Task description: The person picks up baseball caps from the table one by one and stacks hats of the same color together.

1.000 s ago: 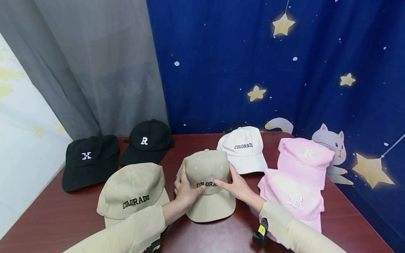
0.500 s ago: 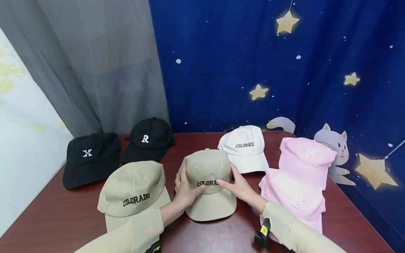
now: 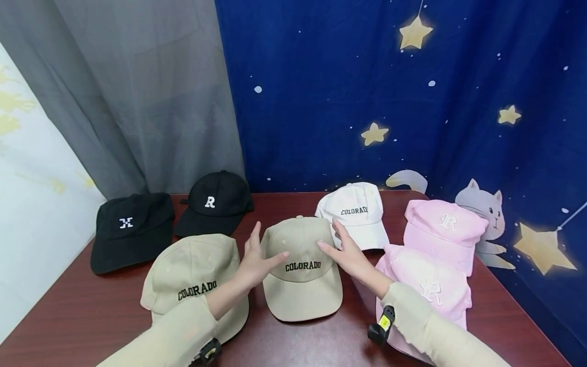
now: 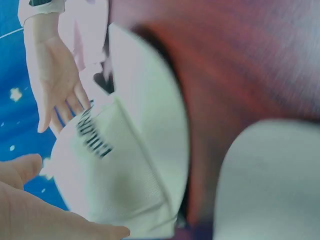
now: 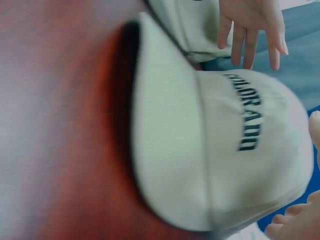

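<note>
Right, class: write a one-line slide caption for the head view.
Left hand and right hand flank a central beige COLORADO cap on a reddish table, a white cap behind it.

This is an indoor corner hung with curtains; whether it belongs to a home, an office or a studio cannot be told. A plain grey curtain [image 3: 151,92] falls in folds behind the left part of the desk [image 3: 316,344], and beside it a deep blue curtain [image 3: 321,76] printed with yellow stars [image 3: 416,33], white dots and a pale grey cat [image 3: 487,209] has the look of a child's bedroom. The desk itself, with its glossy reddish-brown wood-grain top, looks more like office furniture, and a white surface [image 3: 36,168] with yellow splashes shows at the far left.
</note>
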Demonstrator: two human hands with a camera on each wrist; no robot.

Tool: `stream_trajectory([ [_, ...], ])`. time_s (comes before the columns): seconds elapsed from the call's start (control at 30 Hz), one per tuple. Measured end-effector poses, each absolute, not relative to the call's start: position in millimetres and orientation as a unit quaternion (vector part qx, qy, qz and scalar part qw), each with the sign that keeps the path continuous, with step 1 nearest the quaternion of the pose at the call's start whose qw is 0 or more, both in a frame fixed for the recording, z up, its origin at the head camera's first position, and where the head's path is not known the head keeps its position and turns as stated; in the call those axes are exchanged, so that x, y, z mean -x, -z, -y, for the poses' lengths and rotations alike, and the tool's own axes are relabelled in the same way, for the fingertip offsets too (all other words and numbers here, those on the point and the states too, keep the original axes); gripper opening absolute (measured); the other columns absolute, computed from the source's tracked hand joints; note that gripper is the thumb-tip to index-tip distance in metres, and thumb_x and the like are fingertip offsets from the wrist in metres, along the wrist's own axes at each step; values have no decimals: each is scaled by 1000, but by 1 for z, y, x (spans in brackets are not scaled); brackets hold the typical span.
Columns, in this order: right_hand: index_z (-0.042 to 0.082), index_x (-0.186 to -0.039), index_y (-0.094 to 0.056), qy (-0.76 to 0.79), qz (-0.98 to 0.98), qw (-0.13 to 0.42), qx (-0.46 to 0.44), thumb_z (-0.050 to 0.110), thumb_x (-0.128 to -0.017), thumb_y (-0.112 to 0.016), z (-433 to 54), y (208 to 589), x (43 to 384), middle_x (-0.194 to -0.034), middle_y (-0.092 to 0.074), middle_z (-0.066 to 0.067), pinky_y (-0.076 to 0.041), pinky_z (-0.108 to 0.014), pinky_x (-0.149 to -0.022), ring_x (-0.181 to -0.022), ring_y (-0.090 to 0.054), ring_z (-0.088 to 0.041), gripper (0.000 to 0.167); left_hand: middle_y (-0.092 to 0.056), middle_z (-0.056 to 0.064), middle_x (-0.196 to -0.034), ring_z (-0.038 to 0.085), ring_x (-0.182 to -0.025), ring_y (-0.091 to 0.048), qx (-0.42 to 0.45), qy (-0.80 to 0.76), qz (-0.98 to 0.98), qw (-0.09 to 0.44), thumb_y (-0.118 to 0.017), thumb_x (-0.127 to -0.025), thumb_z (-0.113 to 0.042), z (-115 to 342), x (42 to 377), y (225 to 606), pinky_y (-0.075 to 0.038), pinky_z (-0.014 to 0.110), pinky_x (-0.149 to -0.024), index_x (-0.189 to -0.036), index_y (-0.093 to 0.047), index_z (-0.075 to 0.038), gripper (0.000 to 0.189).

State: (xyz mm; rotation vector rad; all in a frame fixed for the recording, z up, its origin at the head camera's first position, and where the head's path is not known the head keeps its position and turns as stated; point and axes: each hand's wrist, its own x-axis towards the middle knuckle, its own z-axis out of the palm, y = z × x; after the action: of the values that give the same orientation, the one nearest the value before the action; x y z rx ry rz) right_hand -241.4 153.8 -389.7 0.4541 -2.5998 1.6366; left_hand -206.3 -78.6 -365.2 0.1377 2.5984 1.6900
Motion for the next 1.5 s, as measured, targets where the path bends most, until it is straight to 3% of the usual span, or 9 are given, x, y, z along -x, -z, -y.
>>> stream_trajectory([
  [0.23,-2,-145,-10,-525,838,16,-150,26,-91,-58,-143,359,248,-149,-14,-19,-17,-45,-107,-134,-18,-33,78,0,20,-150,35,-136,-4,-66,-540,-838,45,-65,-85,-31,95,207,339,-15,56,-103,-147,0,-11,93],
  [0.4,-8,-143,-9,-513,843,12,-163,16,-91,-55,-125,324,229,-147,-15,-26,-15,-46,-107,-134,-16,-35,73,4,19,-149,36,-136,-1,-81,-557,-825,57,-63,-87,-26,103,208,328,-15,54,-104,-147,4,-11,91],
  [0.63,4,-147,-10,-516,833,22,-200,38,-88,-59,-115,338,250,-150,-16,-11,-17,-41,-107,-136,-17,-22,83,5,16,-149,34,-136,-3,-80,-546,-832,61,-62,-87,-33,118,206,313,-19,54,-103,-147,8,-17,93],
  [0.9,11,-148,-7,-519,821,-3,-238,54,-84,-57,-90,327,246,-151,-16,-7,-19,-42,-107,-136,-17,-18,92,11,13,-150,32,-137,-2,-72,-545,-833,54,-62,-87,-39,138,198,301,-21,53,-102,-146,11,-21,96],
  [1.17,11,-148,-8,-521,816,-17,-248,53,-84,-58,-63,326,242,-151,-16,-5,-19,-40,-107,-135,-17,-14,91,9,11,-151,33,-137,-3,-60,-549,-832,46,-62,-85,-42,170,189,298,-19,57,-102,-145,14,-26,98],
  [1.5,12,-148,-9,-507,821,-54,-256,51,-84,-58,-34,334,238,-151,-17,-6,-18,-39,-107,-135,-16,-14,90,11,18,-150,37,-135,3,-30,-545,-837,23,-62,-88,-33,211,172,307,-11,58,-103,-146,14,-15,97],
])
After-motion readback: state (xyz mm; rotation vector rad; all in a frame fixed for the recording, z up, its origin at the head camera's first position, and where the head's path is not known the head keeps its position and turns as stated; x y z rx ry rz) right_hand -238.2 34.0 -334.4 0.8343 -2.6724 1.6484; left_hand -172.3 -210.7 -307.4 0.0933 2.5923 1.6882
